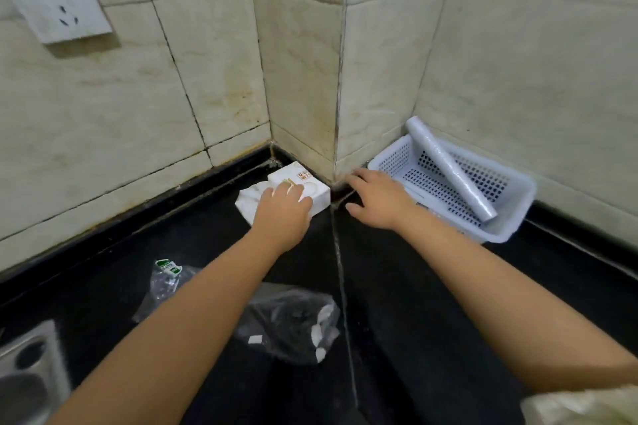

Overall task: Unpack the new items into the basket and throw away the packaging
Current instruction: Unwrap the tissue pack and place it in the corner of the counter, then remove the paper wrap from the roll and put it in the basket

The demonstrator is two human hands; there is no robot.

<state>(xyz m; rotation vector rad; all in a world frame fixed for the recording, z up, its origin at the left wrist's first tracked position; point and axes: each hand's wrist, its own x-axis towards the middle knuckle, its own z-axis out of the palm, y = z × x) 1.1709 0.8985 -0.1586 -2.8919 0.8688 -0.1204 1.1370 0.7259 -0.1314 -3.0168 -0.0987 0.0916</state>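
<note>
Item 1: white rectangular paper-wrapped tissue pack (310,185) with small red and gold printing, lying flat on the black stone countertop (414,286), pushed against the foot of the protruding tiled wall corner (303,79). A second white wrapped pack (248,198) lies just beside it on its left, partly covered by the hand.

Item 2: left hand (281,210), palm down on top of the tissue pack, fingers bent over its upper face and near edge; it appears to be taking hold of the pack, though the fingertips are blurred.

Item 3: right hand (374,198), palm down, fingers spread and relaxed, holding nothing; it hovers low over the countertop between the tissue pack and the basket, its back just beside the basket's near wall.

Item 4: white perforated plastic basket (511,217), rectangular, standing on the countertop in the right-hand wall recess. Inside it a roll of clear plastic film or bags (452,171) lies slantwise, its upper end leaning over the far rim by the wall, its lower end at the near right corner.

Item 5: crumpled clear plastic packaging (293,321) with white label scraps, on the countertop between the forearms. A second clear wrapper with a green-and-white label (165,281) lies to its left.

Item 6: white wall socket (55,0), upper left on the cream tiles.

Item 7: steel fitting (27,369), lower left corner, blurred.
</note>
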